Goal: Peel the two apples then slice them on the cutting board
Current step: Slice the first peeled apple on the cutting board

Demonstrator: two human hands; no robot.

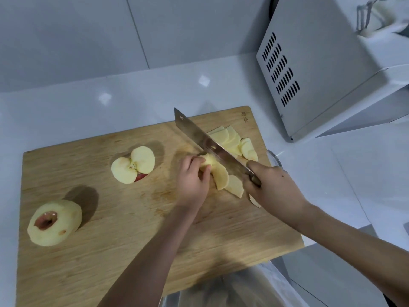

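**Slicing under way: one piece under the knife, one apple whole**

Head view. The left hand [192, 180] curls its fingers over the piece [208, 161] at the right middle of the board [110, 240], tips tucked, pinning it down. The right hand [270, 185] is wrapped tight round the handle of the knife [205, 140]. The wide blade slants across the piece, edge down on it.

Slices [223, 178] fan out just right of the piece, between the two hands. Another pile [230, 138] lies beyond the blade at the far right of the board. A half [132, 166] sits mid-board, cut face up, core showing, a bit of red skin at its near edge. The whole apple [54, 222], peeled, stem pit up, stands at the near left of the board, well apart from both hands.

The board lies on a white counter [88, 96], with a microwave [321, 63] at the far right. A glass bowl [275, 158] rim peeks out at the board's right edge.

Handling, my guess:
- Peeled flesh is wet and slick, firm but brittle, and thin slices snap easily.
- The piece is small, so hold it low from above, knuckles toward the blade, tips back.
- The whole apple is round and will roll. Best to halve it first and lay it flat side down.
- The knife looks heavy, so its weight should do most of the cut.
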